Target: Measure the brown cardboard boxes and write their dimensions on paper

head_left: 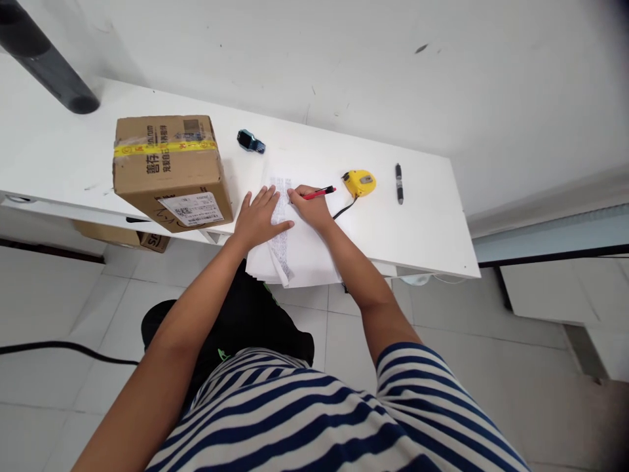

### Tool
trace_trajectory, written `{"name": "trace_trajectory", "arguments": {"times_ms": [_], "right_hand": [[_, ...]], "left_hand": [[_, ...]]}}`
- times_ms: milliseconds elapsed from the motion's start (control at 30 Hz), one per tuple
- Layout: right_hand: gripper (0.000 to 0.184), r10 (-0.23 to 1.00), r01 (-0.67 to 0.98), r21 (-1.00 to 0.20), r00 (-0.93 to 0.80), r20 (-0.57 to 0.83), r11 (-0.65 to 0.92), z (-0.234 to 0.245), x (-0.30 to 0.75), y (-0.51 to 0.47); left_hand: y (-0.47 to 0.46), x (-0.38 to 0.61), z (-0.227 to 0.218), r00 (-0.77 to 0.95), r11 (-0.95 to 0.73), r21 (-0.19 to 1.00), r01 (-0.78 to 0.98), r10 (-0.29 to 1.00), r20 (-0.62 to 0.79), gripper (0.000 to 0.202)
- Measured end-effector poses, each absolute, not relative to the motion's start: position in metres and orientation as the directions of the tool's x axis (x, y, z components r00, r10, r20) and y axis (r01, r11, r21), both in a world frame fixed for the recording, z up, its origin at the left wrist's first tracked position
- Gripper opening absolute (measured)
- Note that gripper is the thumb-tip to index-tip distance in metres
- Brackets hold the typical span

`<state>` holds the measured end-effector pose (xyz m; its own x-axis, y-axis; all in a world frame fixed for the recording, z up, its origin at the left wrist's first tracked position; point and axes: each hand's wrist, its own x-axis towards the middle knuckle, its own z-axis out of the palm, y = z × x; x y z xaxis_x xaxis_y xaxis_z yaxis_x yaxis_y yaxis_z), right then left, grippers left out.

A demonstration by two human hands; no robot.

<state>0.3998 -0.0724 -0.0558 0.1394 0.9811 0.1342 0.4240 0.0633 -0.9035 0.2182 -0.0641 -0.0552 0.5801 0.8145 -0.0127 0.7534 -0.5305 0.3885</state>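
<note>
My right hand [310, 206] is closed around a red pen [317, 193] with a black end. The pen's tip meets, or nearly meets, a sheet of paper [314, 255] on the white table; my hand hides the exact spot. Dense rows of small dark marks [281, 246] run down the paper's left part. Flat on the left side of the sheet lies my left hand [263, 216], fingers spread, holding nothing. The paper's lower left corner curls up, and more sheets show beneath it at the table's front edge.
A taped cardboard box [170, 164] stands left of my left hand. Behind the paper lies a dark watch-like device [251, 141]. To the right are a yellow tape measure [360, 183] and a black marker [399, 183]. A dark cylinder [54, 65] rises at far left; the wall backs the table [422, 229].
</note>
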Motion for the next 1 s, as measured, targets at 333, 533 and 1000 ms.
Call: {"name": "trace_trajectory", "arguments": {"times_ms": [333, 533, 1000], "right_hand": [[0.031, 0.98, 0.406, -0.911, 0.147, 0.138, 0.067, -0.0578, 0.4006, -0.0723], [0.032, 0.974, 0.426, -0.903, 0.173, 0.143, 0.057, -0.0571, 0.3998, -0.0736], [0.033, 0.981, 0.431, -0.901, 0.144, 0.133, 0.059, -0.0583, 0.4001, -0.0744]], "left_hand": [[-0.0638, 0.2183, -0.0569, 0.582, -0.534, 0.389, 0.75, 0.813, -0.007, 0.091], [-0.0647, 0.2181, -0.0546, 0.584, -0.531, 0.395, 0.749, 0.812, -0.016, 0.091], [-0.0649, 0.2177, -0.0548, 0.584, -0.531, 0.395, 0.749, 0.812, -0.016, 0.091]]}}
